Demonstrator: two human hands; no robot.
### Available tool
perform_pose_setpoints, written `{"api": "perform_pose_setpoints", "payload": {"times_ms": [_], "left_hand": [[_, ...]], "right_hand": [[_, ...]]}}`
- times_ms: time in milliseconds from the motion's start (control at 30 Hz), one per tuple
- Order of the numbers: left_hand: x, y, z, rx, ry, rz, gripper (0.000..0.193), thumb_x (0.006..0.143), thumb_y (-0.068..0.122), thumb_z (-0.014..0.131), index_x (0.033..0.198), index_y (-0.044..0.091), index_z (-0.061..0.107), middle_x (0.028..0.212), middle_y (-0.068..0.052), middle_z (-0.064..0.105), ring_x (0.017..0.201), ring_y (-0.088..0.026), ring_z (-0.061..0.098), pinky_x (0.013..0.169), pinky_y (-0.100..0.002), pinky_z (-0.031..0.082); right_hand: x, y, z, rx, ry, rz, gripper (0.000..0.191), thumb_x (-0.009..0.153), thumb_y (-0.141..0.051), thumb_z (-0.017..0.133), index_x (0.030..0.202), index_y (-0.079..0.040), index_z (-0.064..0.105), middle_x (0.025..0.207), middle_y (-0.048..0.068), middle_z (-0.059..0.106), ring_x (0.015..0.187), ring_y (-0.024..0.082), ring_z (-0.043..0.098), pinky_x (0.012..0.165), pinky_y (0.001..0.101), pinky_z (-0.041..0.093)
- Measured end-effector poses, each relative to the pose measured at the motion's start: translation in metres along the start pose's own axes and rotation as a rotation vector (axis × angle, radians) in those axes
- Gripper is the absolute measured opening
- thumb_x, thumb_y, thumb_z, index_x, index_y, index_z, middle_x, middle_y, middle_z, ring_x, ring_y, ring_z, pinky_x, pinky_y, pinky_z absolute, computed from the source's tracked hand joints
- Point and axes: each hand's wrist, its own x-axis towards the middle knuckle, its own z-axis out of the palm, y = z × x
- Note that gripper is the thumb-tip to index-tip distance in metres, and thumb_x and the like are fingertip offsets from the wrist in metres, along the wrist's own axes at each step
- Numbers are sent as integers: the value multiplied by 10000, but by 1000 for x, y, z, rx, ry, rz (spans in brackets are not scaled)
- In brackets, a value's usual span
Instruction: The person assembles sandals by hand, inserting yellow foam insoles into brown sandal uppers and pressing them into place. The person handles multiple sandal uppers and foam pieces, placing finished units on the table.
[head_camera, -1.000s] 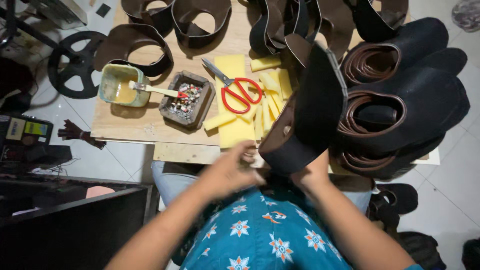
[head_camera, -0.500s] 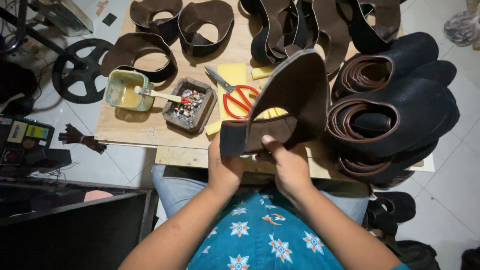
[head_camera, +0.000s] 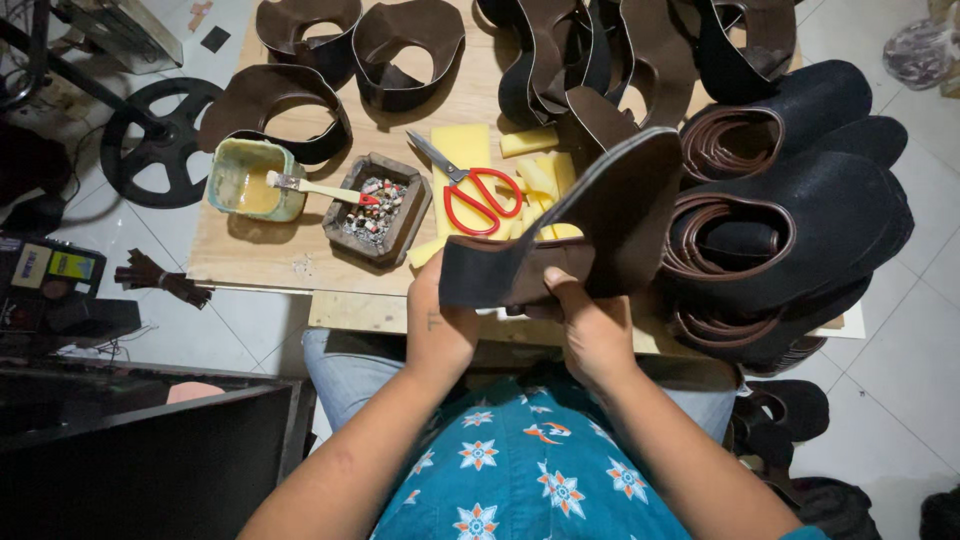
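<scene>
Dark brown leather, a curved shoe-upper piece (head_camera: 590, 225), sits in both my hands above the near edge of the pale plywood worktable (head_camera: 270, 260). My left hand (head_camera: 440, 325) closes on the piece's lower left end from behind, fingers hidden under the leather, and my right hand (head_camera: 590, 330) pinches the lower edge just beside it, thumb pressed up against the inner face; both grips are closed tight on the piece. It rises tilted from my hands toward the upper right, its broad end overlapping the stack of black suede uppers with brown lining (head_camera: 800, 220) at the right of the table. Just behind it lie red-handled scissors (head_camera: 475, 190) on yellow foam pieces (head_camera: 465, 150). Left of those stands a small dark rectangular tray of little odds and ends (head_camera: 378, 208), and further left a pale green tub of yellowish glue (head_camera: 245, 178) with a brush (head_camera: 310, 187) resting across its rim, handle reaching to the tray. More brown leather loops (head_camera: 405, 40) lie along the far side of the table. A black spoked wheel (head_camera: 155, 140) lies on the tiled floor to the left
</scene>
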Motion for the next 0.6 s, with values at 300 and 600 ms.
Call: {"api": "perform_pose_setpoints", "payload": {"times_ms": [300, 600], "left_hand": [[-6, -5, 28, -156, 100, -259, 287, 909, 134, 715, 1163, 16, 653, 1029, -49, 727, 926, -131, 676, 833, -300, 560], [-11, -19, 29, -177, 119, -281, 289, 930, 158, 696, 1177, 18, 647, 1033, -55, 727, 925, -147, 673, 836, -302, 556]], "right_hand": [[1, 9, -1, -312, 46, -60, 194, 920, -148, 691, 1061, -27, 743, 1039, 27, 744, 935, 136, 677, 823, 291, 545], [3, 6, 11, -178, -44, -41, 262, 937, -133, 695, 1160, 5, 698, 1093, 66, 726, 985, 170, 682, 887, 330, 556]]}}
